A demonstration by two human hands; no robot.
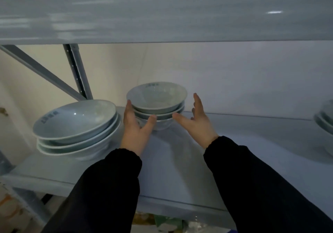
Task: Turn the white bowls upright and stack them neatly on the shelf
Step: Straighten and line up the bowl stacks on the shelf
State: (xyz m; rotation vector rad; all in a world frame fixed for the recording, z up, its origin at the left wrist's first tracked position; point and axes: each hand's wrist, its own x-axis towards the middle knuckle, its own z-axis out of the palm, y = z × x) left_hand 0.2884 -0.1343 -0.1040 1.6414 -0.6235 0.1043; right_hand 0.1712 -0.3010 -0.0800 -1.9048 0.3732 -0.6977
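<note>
1. The stack of glazed white ceramic bowls (pixel 157 102) stands upright, deep on the grey metal shelf (pixel 180 162).
2. The left hand (pixel 134 126) lies flat against the stack's side, and the right hand (pixel 196 120) is released just beside it. Press evenly from both sides to centre the rims.

Grey shelf (pixel 180 169), three upright bowl stacks (pixel 156 104), (pixel 75 130), (pixel 326 122)

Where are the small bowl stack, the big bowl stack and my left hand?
Small bowl stack (pixel 156 98): head view, top bowl's inside.
Big bowl stack (pixel 75 119): head view, top bowl's inside.
Left hand (pixel 134 128): head view, back of the hand.
</note>
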